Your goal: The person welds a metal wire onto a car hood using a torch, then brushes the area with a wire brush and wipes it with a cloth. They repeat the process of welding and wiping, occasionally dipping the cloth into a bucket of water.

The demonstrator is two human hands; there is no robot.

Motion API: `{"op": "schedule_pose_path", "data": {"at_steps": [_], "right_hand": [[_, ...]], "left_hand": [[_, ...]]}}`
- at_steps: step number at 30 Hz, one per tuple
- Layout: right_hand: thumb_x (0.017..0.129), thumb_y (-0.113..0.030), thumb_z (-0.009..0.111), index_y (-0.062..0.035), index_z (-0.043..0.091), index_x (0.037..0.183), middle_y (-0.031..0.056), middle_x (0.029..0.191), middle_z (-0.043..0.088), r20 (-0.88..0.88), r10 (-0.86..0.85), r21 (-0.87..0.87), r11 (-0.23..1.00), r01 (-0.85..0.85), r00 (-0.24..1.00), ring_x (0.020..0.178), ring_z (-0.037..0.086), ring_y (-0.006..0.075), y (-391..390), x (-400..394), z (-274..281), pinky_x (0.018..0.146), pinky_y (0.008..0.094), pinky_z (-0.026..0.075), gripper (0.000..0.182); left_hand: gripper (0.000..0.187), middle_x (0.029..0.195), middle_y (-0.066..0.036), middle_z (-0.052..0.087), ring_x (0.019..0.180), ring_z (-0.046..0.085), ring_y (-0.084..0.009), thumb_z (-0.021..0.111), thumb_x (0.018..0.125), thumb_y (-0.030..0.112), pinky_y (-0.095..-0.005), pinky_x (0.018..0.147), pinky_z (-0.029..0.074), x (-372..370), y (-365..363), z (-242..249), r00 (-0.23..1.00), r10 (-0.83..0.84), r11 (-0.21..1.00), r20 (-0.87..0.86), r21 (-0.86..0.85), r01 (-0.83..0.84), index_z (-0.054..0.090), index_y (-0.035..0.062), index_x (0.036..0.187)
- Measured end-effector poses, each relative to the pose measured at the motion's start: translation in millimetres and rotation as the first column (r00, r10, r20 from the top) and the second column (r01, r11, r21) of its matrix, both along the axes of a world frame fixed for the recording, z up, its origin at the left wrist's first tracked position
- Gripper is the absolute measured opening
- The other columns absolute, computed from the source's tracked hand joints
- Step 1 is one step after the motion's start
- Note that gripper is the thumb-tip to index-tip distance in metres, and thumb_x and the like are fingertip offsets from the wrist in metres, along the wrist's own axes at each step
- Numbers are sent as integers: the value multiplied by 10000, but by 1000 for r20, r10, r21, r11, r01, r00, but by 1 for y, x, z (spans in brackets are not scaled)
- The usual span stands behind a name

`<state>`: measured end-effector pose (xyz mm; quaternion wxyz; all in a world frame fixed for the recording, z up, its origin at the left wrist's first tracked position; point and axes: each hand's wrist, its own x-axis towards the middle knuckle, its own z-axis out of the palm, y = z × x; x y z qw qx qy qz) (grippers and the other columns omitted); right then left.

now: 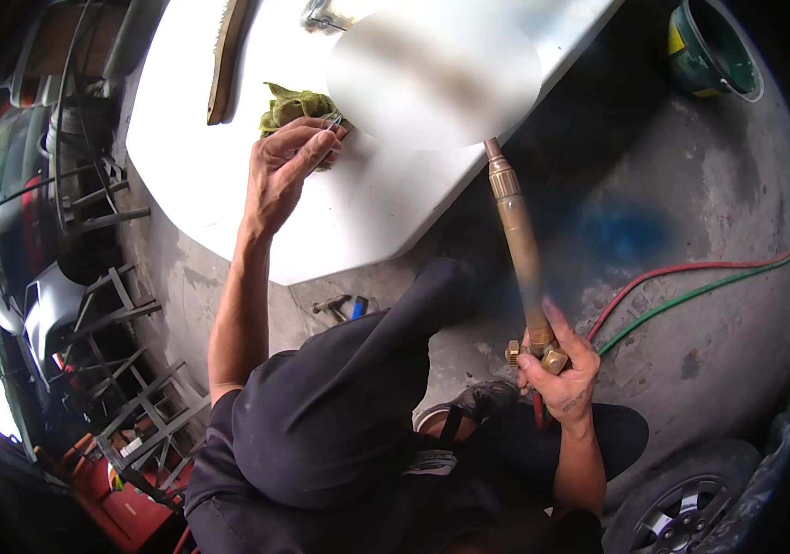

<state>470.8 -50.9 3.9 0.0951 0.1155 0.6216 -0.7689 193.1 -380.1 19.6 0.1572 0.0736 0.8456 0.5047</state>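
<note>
My left hand [286, 171] is over the white panel [358, 203], its thumb and fingertips pinched on a small thin object [333, 120] that I cannot make out. Just behind those fingers lies a crumpled green cloth [295, 104]. In my right hand [563, 369] is a brass torch [518, 231], held near its valve knobs, with its tip pointing up toward the panel's edge. Red and green hoses run beside that hand. A wooden-handled brush [224, 69] rests on the panel at the upper left. A blurred patch hides part of the panel.
Beyond the panel, a green bucket [711, 55] stands on the concrete floor. The red hose [681, 269] and green hose [690, 297] cross the floor at right. A hammer [330, 305] lies below the panel. A wheel [686, 508] is at lower right, metal frames [141, 397] at left.
</note>
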Motion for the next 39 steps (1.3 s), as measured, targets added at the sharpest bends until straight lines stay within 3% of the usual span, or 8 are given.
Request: {"op": "schedule_pose_path", "data": {"at_steps": [29,39], "right_hand": [[817,157,683,-95,504,1555,68,855,639,-7,-3,6,1000,3,1000,599,641,105,-1,-1,-1,537,254,535,800],[810,163,683,-95,503,1554,63,849,634,-18,2,20,1000,-2,1000,592,632,104,0,-1,0,529,260,526,808]], "left_hand": [[488,1016,-101,733,873,693,-171,760,947,466,-331,796,598,0,1,0,1000,-16,1000,1,-7,16,799,-14,1028],[451,1041,-101,742,876,694,-166,749,960,452,-329,795,596,0,2,0,1000,-23,999,-11,-23,23,802,4,970]]}}
